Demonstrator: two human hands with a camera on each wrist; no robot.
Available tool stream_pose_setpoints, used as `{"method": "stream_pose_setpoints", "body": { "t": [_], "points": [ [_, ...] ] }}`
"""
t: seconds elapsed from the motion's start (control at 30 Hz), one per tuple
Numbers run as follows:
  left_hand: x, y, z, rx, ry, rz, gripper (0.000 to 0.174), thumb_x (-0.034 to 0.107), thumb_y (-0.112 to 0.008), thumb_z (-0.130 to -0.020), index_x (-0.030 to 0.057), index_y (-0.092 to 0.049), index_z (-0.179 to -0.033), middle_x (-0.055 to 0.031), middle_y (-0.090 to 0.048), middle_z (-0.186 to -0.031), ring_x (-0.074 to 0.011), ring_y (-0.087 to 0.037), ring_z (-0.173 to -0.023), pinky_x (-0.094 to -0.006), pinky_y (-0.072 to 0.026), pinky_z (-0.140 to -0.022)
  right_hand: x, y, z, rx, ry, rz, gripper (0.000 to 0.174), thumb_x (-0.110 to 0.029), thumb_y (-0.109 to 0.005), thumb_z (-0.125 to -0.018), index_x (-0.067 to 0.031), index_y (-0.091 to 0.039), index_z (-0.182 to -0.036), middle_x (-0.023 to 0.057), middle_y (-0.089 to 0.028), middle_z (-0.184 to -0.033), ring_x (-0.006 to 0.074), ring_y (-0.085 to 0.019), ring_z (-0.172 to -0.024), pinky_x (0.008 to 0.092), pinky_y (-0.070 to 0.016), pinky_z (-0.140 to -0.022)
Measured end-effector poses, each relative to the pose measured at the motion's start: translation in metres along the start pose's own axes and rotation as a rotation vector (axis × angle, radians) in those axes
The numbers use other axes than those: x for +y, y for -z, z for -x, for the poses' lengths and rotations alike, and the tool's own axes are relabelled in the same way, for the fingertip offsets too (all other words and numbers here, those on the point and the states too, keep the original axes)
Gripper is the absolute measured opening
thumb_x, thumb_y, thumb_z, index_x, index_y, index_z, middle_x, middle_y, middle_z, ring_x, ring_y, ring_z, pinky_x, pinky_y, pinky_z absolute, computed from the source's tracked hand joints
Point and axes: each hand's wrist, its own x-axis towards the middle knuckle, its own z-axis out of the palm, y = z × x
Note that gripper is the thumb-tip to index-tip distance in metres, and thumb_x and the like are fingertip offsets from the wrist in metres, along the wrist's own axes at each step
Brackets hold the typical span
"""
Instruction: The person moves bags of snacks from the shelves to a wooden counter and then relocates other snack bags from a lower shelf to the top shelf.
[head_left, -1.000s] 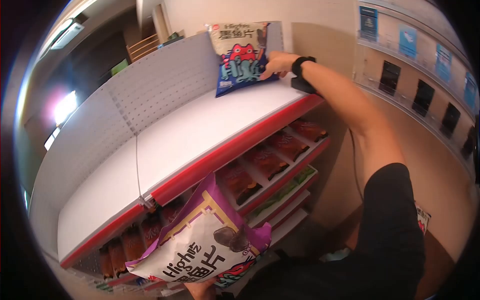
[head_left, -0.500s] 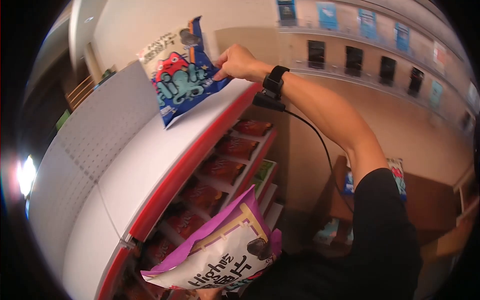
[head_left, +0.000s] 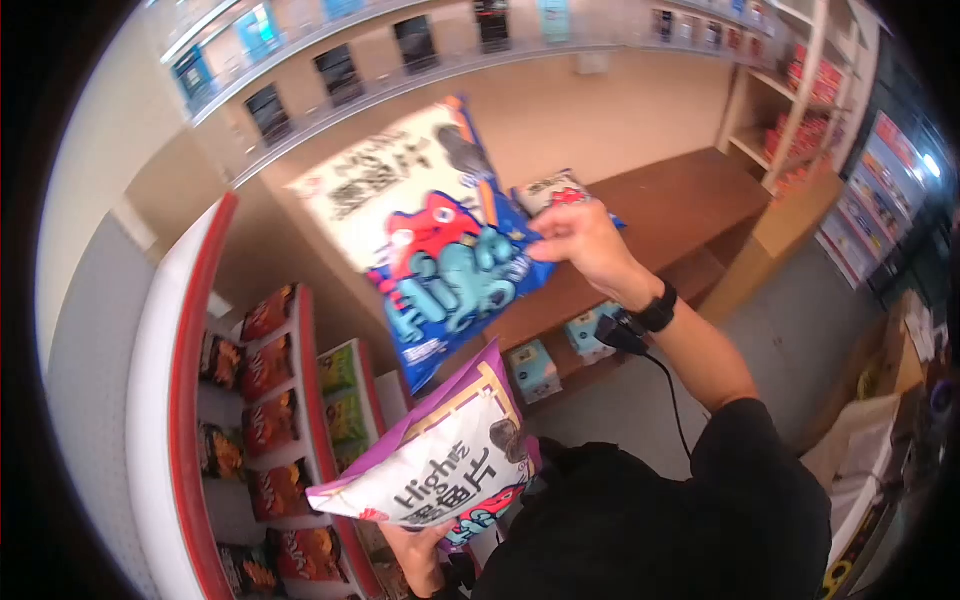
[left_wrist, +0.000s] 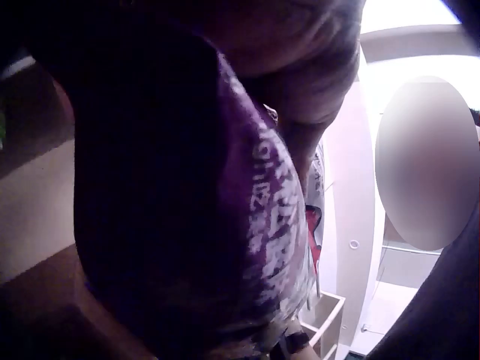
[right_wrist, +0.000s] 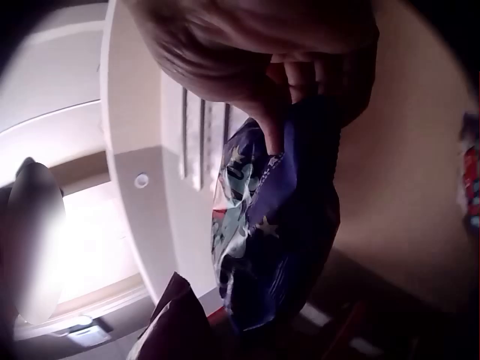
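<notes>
Head view shows a blue bag (head_left: 432, 230) raised in the gap between the red-edged shelf (head_left: 165, 350) at left and the brown surface (head_left: 680, 210) at right, tilted, its lower corner pointing down towards a purple bag (head_left: 440, 460). The right hand (head_left: 595, 250) is nearly closed, pinching the blue bag by its right edge; the right wrist view shows the thumb pressed on the near side and the fingers curled behind. Space shows between the blue bag's left edge and the shelf's red lip, and grey floor (head_left: 730, 320) lies beyond the right forearm. Whether the two bags touch cannot be told. The left hand (head_left: 415, 550) holds the purple bag from below, close to the person's dark top (head_left: 660, 510); most of its fingers are hidden by the bag, and the left wrist view is too dark to trace them. Print on the blue bag is smeared by blur. The blue bag partly covers another bag (head_left: 552, 190) lying on the surface. Light-blue boxes (head_left: 535, 370) sit below the surface's front edge. Red packets (head_left: 280, 490) and green packets (head_left: 343, 418) fill lower tiers at left, and a wall rack (head_left: 345, 75) with dark panels crosses the top.
</notes>
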Motion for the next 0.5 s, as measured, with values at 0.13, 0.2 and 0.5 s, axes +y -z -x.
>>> {"method": "stream_pose_setpoints", "body": {
  "t": [0.13,0.2,0.5],
  "points": [
    [0.03,0.019,-0.026,-0.197,0.095,-0.057,0.091,-0.002,-0.081,-0.058,-0.006,-0.042,-0.14,-0.0154,-0.062,-0.123,-0.0258,-0.064,-0.111,-0.0377,-0.0502,-0.097,0.007,0.044,0.062,0.232,-0.211,0.006,0.018,0.007,-0.075,-0.079,0.005,-0.073,-0.097,0.0076,-0.073,-0.086,0.0117,-0.068,-0.078,0.0261,-0.0548,-0.073],
    [0.024,0.036,-0.042,-0.211,0.147,0.031,0.095,-0.008,-0.081,-0.056,-0.0075,-0.039,-0.141,-0.0191,-0.06,-0.127,-0.0288,-0.065,-0.112,-0.0415,-0.053,-0.098,0.008,0.055,0.087,0.416,-0.262,-0.01,0.018,0.008,-0.073,-0.079,0.0048,-0.074,-0.097,0.0087,-0.074,-0.085,0.0125,-0.068,-0.076,0.0268,-0.0547,-0.071],
    [0.052,0.019,-0.14,-0.564,0.346,-0.172,0.079,0.0,-0.073,-0.069,-0.0053,-0.041,-0.141,-0.0197,-0.058,-0.13,-0.0301,-0.06,-0.116,-0.0416,-0.0474,-0.102,0.075,0.057,0.101,0.799,-0.348,-0.111,0.015,0.009,-0.073,-0.08,0.0038,-0.073,-0.094,0.0106,-0.074,-0.086,0.0145,-0.069,-0.077,0.0276,-0.0548,-0.071]
  ]
}}
